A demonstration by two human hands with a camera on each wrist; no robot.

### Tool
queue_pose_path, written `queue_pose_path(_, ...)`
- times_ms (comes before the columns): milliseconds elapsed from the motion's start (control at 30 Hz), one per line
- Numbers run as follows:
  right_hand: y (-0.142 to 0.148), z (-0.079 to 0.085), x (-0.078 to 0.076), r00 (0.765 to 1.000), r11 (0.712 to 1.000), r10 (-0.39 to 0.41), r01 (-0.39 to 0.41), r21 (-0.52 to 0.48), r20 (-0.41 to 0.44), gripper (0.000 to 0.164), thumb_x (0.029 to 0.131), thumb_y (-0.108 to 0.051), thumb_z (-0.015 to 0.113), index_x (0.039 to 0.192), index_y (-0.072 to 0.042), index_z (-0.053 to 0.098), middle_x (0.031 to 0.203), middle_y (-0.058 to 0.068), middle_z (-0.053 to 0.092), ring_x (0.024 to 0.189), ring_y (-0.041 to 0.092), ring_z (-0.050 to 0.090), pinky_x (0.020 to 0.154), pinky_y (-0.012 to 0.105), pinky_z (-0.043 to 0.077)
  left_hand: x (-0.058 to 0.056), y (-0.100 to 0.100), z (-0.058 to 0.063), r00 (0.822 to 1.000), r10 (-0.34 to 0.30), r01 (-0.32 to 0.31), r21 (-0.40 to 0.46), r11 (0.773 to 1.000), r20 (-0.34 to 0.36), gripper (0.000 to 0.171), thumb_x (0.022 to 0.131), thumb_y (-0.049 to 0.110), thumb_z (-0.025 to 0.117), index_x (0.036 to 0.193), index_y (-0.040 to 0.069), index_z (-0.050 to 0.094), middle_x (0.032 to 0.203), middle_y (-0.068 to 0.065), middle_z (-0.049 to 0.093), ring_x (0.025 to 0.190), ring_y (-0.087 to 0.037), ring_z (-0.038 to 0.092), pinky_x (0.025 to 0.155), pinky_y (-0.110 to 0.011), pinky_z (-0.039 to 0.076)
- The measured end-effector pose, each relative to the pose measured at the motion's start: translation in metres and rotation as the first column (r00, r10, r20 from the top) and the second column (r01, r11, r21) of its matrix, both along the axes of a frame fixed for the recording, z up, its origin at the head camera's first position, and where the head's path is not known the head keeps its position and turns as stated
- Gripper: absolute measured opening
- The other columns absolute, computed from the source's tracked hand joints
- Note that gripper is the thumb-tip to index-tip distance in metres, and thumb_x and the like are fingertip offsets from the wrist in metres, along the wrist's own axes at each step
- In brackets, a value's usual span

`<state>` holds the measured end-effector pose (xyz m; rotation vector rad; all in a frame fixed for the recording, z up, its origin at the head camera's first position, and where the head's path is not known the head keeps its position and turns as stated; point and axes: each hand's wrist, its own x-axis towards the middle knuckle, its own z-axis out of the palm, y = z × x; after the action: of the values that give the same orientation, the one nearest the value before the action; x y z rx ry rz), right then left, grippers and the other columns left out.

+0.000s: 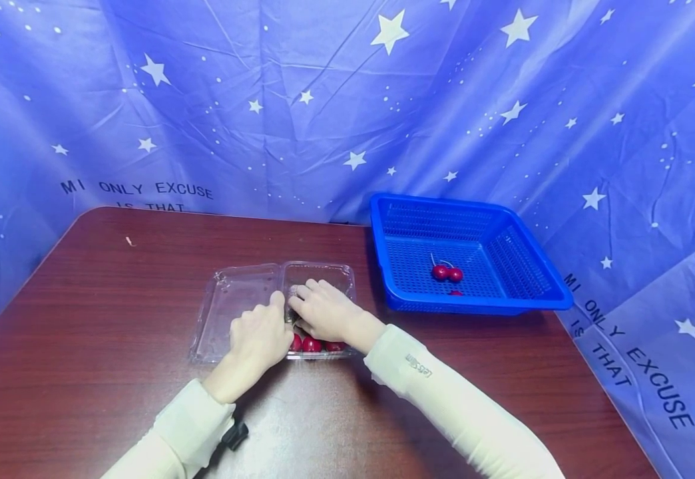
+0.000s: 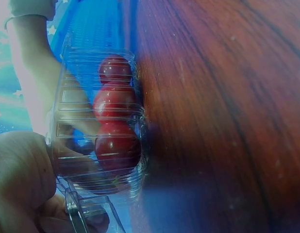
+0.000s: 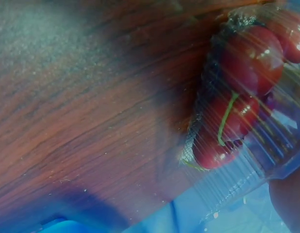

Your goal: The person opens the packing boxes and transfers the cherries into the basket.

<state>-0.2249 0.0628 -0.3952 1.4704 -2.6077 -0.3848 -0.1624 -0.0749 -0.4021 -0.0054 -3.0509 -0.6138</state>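
A clear plastic clamshell box (image 1: 322,265) lies on the table with its lid (image 1: 236,309) folded out to the left. Several red cherries (image 1: 311,344) line the near side of its base; through the ribbed wall in the left wrist view, three cherries (image 2: 116,102) show in a row. At the hinge between lid and base, my left hand (image 1: 261,334) grips the box's edge. My right hand (image 1: 326,311) reaches down into the base, fingers bent, just behind the cherries. Its fingertips are hidden, so whether they pinch a cherry cannot be seen. One cherry (image 3: 254,58) in the right wrist view sits against the wall.
To the right of the box, a blue plastic basket (image 1: 479,306) stands at the table's back right, with a pair of stemmed cherries (image 1: 447,273) and another partly hidden by its front rim. A small pale scrap (image 1: 130,241) lies at the back left. Starry blue cloth hangs behind.
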Motion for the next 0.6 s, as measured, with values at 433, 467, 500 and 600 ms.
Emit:
queue_pose_path(433,0.011,0.001,0.007,0.985,0.996,-0.02,0.036,-0.087,0.172,0.03,0.081,-0.005,0.065,0.109,-0.01,0.055,0.11,0.008,0.06,0.099,0.026,0.057,0.081,0.043,0.056,0.001,0.001,0.002,1.0,0.003,-0.003,0.003,1.0,0.012,0.023,0.08,0.018,0.058,0.095,0.003,0.049,0.078,-0.026,0.07,0.069,-0.045,0.066,0.053,-0.054,0.05)
queue_pose_path(467,0.011,0.001,0.006,0.984,0.994,-0.017,0.035,-0.1,0.175,0.027,0.082,-0.005,0.064,0.108,-0.009,0.054,0.109,0.008,0.06,0.099,0.026,0.057,0.082,0.043,0.056,0.001,0.001,0.002,1.0,0.002,-0.002,0.002,1.0,0.011,0.023,0.08,0.018,0.058,0.095,0.003,0.049,0.078,-0.026,0.07,0.069,-0.044,0.066,0.053,-0.054,0.05)
queue_pose_path(500,0.012,0.0,0.006,0.985,0.993,-0.008,0.028,-0.112,0.173,0.025,0.084,-0.005,0.063,0.106,-0.009,0.054,0.107,0.008,0.061,0.098,0.026,0.057,0.082,0.042,0.055,0.001,0.001,0.002,1.0,0.002,-0.002,0.002,1.0,0.01,0.023,0.08,0.018,0.058,0.094,0.003,0.048,0.078,-0.026,0.07,0.069,-0.045,0.066,0.053,-0.054,0.05)
queue_pose_path(600,0.013,0.0,0.005,0.989,0.992,0.025,-0.008,-0.123,0.143,0.017,0.086,-0.009,0.063,0.102,-0.01,0.056,0.102,0.008,0.063,0.093,0.026,0.057,0.081,0.04,0.054,0.001,0.0,0.002,1.0,0.006,-0.006,0.0,1.0,0.005,0.023,0.08,0.018,0.058,0.094,0.003,0.048,0.078,-0.027,0.07,0.068,-0.044,0.066,0.052,-0.054,0.05)
